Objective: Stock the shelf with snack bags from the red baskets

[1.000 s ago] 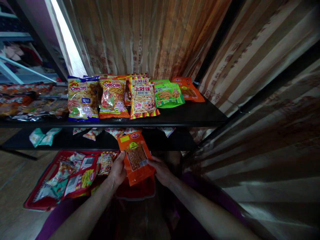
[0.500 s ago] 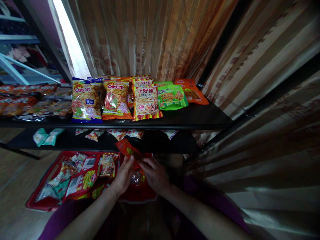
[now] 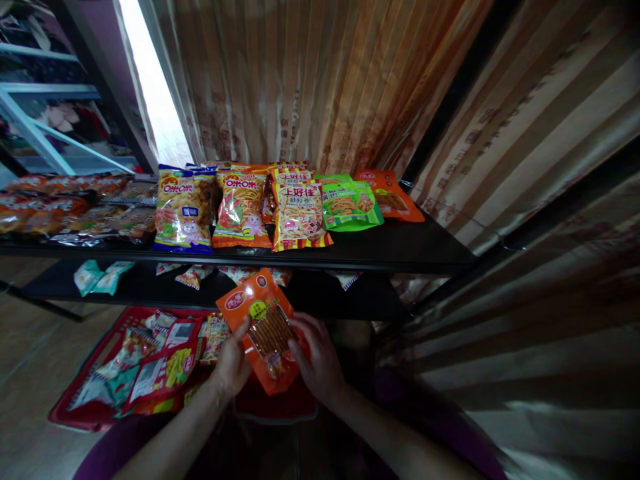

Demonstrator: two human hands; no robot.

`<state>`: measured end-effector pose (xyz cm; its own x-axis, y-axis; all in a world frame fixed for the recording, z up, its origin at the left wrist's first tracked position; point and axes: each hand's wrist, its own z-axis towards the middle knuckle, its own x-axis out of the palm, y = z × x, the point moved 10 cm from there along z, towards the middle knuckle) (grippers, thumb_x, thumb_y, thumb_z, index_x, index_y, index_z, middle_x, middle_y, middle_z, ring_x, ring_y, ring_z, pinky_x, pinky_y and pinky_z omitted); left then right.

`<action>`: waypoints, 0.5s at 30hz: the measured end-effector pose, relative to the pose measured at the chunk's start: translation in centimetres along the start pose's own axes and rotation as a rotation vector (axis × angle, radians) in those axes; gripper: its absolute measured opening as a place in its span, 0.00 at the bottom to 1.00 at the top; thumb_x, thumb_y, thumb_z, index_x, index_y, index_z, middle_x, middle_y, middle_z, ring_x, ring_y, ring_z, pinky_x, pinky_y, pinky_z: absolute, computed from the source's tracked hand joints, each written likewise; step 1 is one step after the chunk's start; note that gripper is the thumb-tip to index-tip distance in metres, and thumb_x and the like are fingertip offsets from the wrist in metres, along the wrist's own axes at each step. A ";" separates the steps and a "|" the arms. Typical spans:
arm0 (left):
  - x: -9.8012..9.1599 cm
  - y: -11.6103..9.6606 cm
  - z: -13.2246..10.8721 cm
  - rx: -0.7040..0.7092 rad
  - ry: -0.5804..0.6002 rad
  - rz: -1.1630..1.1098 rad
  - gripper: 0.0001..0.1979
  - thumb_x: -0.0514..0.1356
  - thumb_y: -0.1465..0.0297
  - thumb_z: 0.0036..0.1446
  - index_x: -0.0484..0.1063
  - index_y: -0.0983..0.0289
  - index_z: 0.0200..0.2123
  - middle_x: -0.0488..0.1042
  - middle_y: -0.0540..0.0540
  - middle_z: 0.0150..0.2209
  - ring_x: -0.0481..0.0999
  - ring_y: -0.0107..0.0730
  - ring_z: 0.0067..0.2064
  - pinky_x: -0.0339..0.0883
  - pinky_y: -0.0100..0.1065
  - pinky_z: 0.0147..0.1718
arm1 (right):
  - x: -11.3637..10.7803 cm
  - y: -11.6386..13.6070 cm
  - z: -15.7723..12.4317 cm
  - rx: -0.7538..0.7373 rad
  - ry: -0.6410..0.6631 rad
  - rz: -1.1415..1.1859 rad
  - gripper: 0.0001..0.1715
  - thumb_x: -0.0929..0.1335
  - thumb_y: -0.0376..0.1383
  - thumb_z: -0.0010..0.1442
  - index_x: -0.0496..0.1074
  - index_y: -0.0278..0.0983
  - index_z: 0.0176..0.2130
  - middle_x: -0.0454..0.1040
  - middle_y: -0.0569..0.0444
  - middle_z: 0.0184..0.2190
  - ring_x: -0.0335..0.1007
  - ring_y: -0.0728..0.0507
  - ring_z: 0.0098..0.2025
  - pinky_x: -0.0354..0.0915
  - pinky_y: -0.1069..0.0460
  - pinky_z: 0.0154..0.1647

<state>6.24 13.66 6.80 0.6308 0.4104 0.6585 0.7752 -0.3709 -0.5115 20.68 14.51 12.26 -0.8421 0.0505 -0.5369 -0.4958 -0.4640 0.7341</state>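
An orange snack bag [image 3: 273, 330] with a clear window showing brown sticks is held up in front of me, its printed face toward me. My left hand [image 3: 234, 363] grips its left edge, thumb over the front. On the opposite edge, my right hand [image 3: 317, 360] is closed on the bag with fingers over the front. Below the bag lies a red basket [image 3: 75, 400] with several snack packs in it, among them a red-and-yellow bag [image 3: 167, 373]. A similar orange bag [image 3: 393, 195] lies at the right end of the upper shelf.
The black upper shelf [image 3: 400, 247] bears a blue-edged bag [image 3: 184, 210], an orange-edged bag [image 3: 243, 212], prawn cracker bags [image 3: 301, 217] and green bags [image 3: 350, 207]. Small teal packs [image 3: 103, 277] lie on the lower shelf [image 3: 170, 293]. Curtains [image 3: 525, 167] and a black post [image 3: 465, 87] flank the right.
The orange bag has been tilted up and turned, so its front now faces me. Both hands have moved apart to its two edges. The view has shifted slightly.
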 end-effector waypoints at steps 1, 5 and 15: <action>0.0 -0.2 -0.1 0.003 -0.010 -0.002 0.20 0.55 0.72 0.58 0.65 0.67 0.54 0.78 0.58 0.41 0.78 0.43 0.43 0.68 0.43 0.47 | -0.2 -1.6 0.2 0.114 -0.019 0.084 0.19 0.63 0.40 0.60 0.67 0.38 0.50 0.69 0.46 0.51 0.64 0.41 0.53 0.61 0.42 0.55; 0.3 -0.9 -0.5 -0.015 -0.061 -0.002 0.19 0.53 0.72 0.58 0.65 0.69 0.53 0.79 0.60 0.39 0.78 0.44 0.41 0.68 0.44 0.46 | 2.0 -6.4 -0.5 0.564 0.069 0.531 0.24 0.66 0.48 0.55 0.68 0.39 0.49 0.72 0.48 0.49 0.68 0.41 0.52 0.63 0.44 0.54; 0.1 -1.2 0.3 -0.019 -0.028 -0.017 0.20 0.55 0.69 0.57 0.66 0.69 0.53 0.78 0.61 0.40 0.78 0.46 0.43 0.67 0.46 0.47 | 6.1 -4.7 -3.1 0.874 0.335 1.097 0.26 0.77 0.41 0.40 0.74 0.34 0.40 0.78 0.53 0.31 0.74 0.47 0.32 0.67 0.52 0.37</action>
<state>5.41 14.42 7.27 0.6188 0.4393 0.6512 0.7849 -0.3795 -0.4898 18.54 14.24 4.29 -0.8491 -0.2321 0.4745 0.2852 0.5547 0.7817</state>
